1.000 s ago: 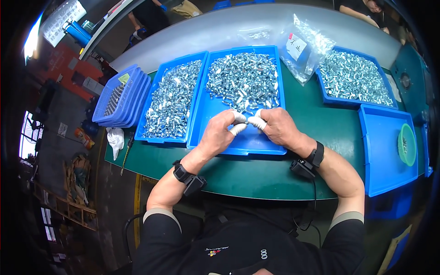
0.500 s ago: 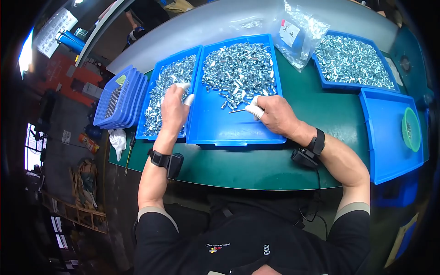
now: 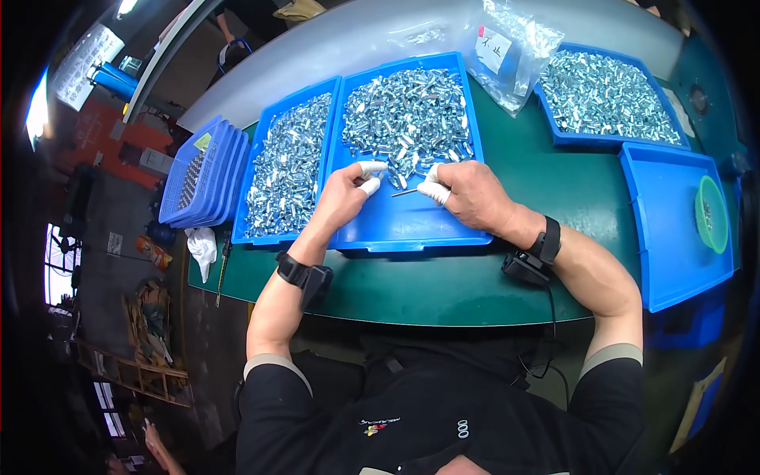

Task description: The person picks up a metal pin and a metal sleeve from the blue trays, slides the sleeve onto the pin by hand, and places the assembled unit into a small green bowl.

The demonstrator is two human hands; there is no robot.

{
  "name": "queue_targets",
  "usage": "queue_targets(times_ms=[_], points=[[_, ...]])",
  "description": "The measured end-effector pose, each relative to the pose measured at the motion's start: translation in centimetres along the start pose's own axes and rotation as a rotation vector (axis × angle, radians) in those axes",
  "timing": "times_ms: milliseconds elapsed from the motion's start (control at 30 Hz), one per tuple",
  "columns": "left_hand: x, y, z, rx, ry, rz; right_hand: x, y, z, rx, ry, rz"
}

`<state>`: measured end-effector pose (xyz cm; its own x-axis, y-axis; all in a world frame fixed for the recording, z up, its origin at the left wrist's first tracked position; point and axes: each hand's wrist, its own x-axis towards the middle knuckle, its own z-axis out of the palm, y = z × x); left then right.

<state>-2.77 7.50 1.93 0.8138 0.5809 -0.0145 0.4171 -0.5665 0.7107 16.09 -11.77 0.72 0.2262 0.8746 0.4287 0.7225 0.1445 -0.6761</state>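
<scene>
My right hand is closed in a pinch over the middle blue tray, with white covers on thumb and forefinger. A thin metal pin sticks out leftward from its fingertips. Facing it, my left hand reaches over the same tray's left side, its covered thumb and forefinger bent toward each other. Whatever small piece lies between them is too small to make out. Small shiny metal parts heap in the tray's far portion, spilling down close to both sets of fingertips.
Another blue tray of metal parts adjoins on the left, beside stacked purple-blue baskets. At right are a full blue tray and a blue tray holding a green bowl. A clear plastic bag lies behind.
My left hand has moved right, from the left tray to the middle tray, close to my right hand. The right hand keeps its grip on the pin, nearly in place.
</scene>
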Motion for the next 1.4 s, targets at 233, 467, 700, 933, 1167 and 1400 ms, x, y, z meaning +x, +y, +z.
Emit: queue_targets(times_ms=[233,467,700,933,1167,1400], points=[[-1.5,0.5,0.8,-0.638,0.018,-0.155,0.2,-0.1,0.0,0.013,0.038,0.026],[-2.1,0.9,1.5,-0.813,0.015,-0.153,0.0,1.0,0.9,0.158,0.129,0.080],[-2.8,2.6,2.8,-0.868,0.008,-0.129,-0.1,1.0,0.6,0.116,0.098,0.061],[-2.2,3.5,3.9,-0.792,-0.027,-0.048,0.1,0.9,0.1,0.167,-0.047,0.101],[-3.0,3.0,2.6,-0.696,-0.031,-0.041,-0.1,0.6,0.2,0.076,-0.014,0.024],[-1.5,-2.3,-6.2,-0.131,0.551,0.075,0.1,0.5,0.2,0.125,0.036,0.042]])
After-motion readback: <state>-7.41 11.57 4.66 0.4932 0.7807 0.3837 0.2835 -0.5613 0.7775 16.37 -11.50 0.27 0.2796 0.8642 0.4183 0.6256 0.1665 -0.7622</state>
